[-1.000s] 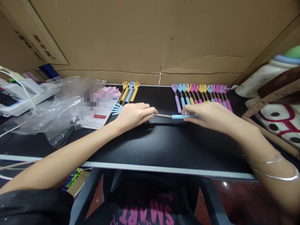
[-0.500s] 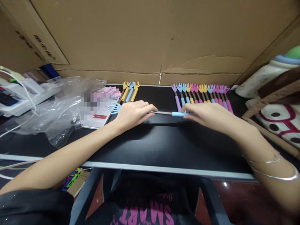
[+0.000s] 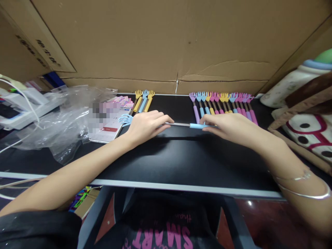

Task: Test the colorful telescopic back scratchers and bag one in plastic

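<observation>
In your two hands you hold one blue scratcher (image 3: 181, 124), lengthwise from left to right above the counter (image 3: 176, 166). Your left hand (image 3: 147, 126) has its fingers narrow, closed on the metal rod, and the blue claw comes out at the left side of this hand. The claw is seen over the right edge of the phone (image 3: 112, 123); it seems to be a little above it, but from this view I cannot be sure. Your right hand (image 3: 228, 128) has its fingers closed around the light blue handle, and its back covers the end of the handle. Between the two hands the rod is bare, and a dark shadow lies below it.

At the far side of the counter, on the right, you have a row of scratchers (image 3: 208, 110) in purple, blue, yellow and pink, their claws pointing to the far side. Farther left there is a small group of three scratchers (image 3: 143, 104), two yellow and one blue between them. Pink packets (image 3: 123, 101) are beside this group, and the clear plastic bag (image 3: 74, 116) lies left of the phone. At the right are a white bottle (image 3: 286, 84) and a patterned cloth bag (image 3: 307, 129). The cardboard (image 3: 166, 45) stands behind everything.
</observation>
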Demonstrator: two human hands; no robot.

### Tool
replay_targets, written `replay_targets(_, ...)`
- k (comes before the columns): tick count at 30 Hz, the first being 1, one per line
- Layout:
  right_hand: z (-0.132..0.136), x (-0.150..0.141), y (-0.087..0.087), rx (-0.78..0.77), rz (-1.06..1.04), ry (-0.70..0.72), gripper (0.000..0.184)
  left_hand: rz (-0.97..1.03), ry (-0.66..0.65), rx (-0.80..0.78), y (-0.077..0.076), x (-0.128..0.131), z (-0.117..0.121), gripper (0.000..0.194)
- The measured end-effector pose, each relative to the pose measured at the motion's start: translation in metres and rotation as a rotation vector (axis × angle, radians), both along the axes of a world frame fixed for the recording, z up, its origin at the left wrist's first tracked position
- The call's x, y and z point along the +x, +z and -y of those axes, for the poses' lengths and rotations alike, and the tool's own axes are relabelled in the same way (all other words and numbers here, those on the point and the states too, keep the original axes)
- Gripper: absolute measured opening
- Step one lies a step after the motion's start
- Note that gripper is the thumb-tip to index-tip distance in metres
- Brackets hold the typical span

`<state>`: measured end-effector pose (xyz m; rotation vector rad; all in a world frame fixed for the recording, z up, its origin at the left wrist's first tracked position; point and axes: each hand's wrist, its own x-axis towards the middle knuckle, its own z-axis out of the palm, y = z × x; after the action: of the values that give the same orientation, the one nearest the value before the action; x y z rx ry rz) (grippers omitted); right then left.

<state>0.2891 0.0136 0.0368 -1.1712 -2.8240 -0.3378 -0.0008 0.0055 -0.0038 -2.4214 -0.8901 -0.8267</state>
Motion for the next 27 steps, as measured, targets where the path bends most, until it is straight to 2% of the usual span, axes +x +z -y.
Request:
replay_targets(15, -0.0001, 0.0009, 0.0003, 0.063, -0.01, 0.034, 0.015, 0.022, 0.044, -0.133, -0.0036, -0.0016, -0.0006, 0.027)
replay_targets(27, 0.0023, -0.001, 0.0034, 0.074, -0.003, 0.019, 0.012, 0.022, 0.116, -0.385, -0.0003, -0.0008, 0.0024, 0.022)
